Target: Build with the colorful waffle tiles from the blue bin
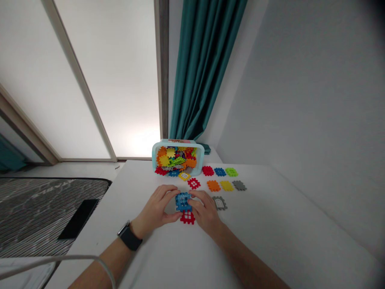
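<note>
Both my hands meet over the white table (pixel 264 224) and grip a blue waffle-shaped tile (pixel 183 201) between their fingertips. My left hand (pixel 158 210), with a dark watch on its wrist, pinches the tile's left side. My right hand (pixel 205 211) pinches its right side. A red tile (pixel 187 218) lies flat just below the blue one, between my two hands. A grey tile (pixel 220 203) rests right beside my right hand's fingers.
A light blue tub (pixel 178 157) lies tipped on its side at the table's far edge, spilling several coloured tiles. Loose tiles lie in rows to its right: red (pixel 207 171), blue, green (pixel 231 172), orange, yellow, grey. A dark phone (pixel 78 219) lies on the striped bed at left.
</note>
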`<state>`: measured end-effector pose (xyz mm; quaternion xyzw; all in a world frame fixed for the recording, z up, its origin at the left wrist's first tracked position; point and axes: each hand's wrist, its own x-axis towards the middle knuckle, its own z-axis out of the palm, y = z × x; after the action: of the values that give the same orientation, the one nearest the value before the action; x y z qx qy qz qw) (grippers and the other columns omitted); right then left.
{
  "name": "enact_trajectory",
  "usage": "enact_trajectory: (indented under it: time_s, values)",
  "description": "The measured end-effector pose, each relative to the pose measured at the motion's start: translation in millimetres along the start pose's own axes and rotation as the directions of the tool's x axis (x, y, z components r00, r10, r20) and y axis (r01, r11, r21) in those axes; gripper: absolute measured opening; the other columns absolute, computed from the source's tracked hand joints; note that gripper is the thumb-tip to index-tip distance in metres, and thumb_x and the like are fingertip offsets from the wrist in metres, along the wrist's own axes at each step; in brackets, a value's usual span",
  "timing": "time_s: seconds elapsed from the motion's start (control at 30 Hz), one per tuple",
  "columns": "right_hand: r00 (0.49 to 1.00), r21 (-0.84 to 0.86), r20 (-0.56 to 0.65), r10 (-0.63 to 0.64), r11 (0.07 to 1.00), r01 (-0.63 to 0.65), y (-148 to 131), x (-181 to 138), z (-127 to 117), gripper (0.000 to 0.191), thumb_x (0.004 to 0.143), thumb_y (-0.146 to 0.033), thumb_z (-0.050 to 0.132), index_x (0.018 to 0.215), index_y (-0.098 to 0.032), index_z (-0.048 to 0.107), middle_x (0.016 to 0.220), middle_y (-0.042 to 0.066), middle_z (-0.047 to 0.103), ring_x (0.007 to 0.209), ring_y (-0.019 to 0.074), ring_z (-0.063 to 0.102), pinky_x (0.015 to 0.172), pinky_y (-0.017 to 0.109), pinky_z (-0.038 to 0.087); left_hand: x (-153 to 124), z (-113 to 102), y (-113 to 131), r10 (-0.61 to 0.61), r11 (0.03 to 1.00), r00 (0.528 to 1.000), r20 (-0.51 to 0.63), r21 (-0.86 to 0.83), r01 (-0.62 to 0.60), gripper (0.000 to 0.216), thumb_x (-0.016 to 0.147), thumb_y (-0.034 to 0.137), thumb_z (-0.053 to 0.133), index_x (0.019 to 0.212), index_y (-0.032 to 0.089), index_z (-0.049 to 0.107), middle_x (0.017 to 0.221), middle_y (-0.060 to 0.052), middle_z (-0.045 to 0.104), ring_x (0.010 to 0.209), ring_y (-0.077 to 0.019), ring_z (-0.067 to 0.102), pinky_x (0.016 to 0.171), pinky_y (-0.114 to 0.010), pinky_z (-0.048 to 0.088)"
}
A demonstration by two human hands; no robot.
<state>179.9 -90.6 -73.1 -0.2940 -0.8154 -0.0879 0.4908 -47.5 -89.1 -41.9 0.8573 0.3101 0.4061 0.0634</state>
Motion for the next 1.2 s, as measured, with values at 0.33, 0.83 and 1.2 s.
enact_trajectory:
  time_s: [0.33,0.83,1.2]
  values:
    - [0.969,0.127,0.222,0.106,0.982,-0.136,4,9,-10,0.035,0.093,-0.023,0.062,0.128,-0.024,0.055,0.131,0.012,0.064,0.122,0.0250,0.061,0.105,0.048,0.051,0,-4,-11,0.008,0.999,1.000,-0.012,0.036,-0.007,0.057,0.085,0.022,0.068,0.137,0.021,0.046,0.133,-0.017,0.052,0.125,-0.0295,0.055,0.104,-0.047,0.053]
    - [0.979,0.165,0.161,0.121,0.975,-0.148,-5,14,-11,0.033,0.087,-0.014,0.062,0.118,-0.024,0.060,0.126,0.011,0.067,0.118,0.0246,0.062,0.101,0.045,0.052,0,-3,-9,-0.005,0.998,0.999,-0.042,0.064,0.007,0.057,0.082,0.027,0.073,0.134,0.021,0.051,0.137,-0.017,0.049,0.122,-0.0298,0.057,0.103,-0.049,0.053]
    - [0.965,0.220,0.167,0.200,0.947,-0.235,-8,12,-11,0.032,0.084,-0.013,0.062,0.113,-0.025,0.061,0.129,0.009,0.065,0.118,0.0242,0.062,0.101,0.044,0.051,3,2,-4,-0.047,0.999,0.997,-0.059,0.012,0.048,0.054,0.079,0.023,0.074,0.129,0.021,0.054,0.134,-0.016,0.051,0.121,-0.0299,0.057,0.103,-0.048,0.053]
